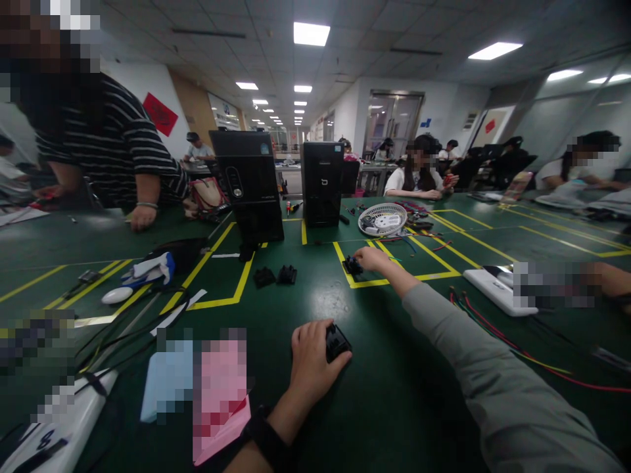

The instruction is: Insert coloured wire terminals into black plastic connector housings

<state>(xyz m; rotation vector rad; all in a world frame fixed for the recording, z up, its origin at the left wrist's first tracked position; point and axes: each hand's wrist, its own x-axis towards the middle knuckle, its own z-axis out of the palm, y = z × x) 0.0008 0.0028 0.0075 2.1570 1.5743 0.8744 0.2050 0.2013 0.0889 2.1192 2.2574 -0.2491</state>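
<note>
**A:** What carries everything here?

**B:** A dark green tabletop (434, 394), divided by yellow tape lines (224, 302) into bays, probably so each set of parts keeps its own place. A black computer tower (249, 190) and a second tower (323, 164) stand upright at the far end of the bays, fronts facing the person.

**A:** And the hands?

**B:** The left hand (310, 364) rests on the tabletop close in. Its grip is closed round a small black part (339, 341), which seems pressed down to steady it. The right hand (373, 259), on an arm in a grey sleeve (468, 355), is stretched out to a second black part (351, 265) lying on a yellow line. The fingertips touch it, but I cannot tell whether that grip is closed.

**A:** Anything nearby?

**B:** Two more black pieces (275, 276) lie in front of the towers. A white round grille (383, 219) sits beyond the right hand, and coloured wires (493, 328) run beside the sleeve.

**A:** Any writing?

**B:** There is a pale emblem (323, 182) on the second tower and a red sign (160, 113) on the wall. Both are too small to read.
</note>
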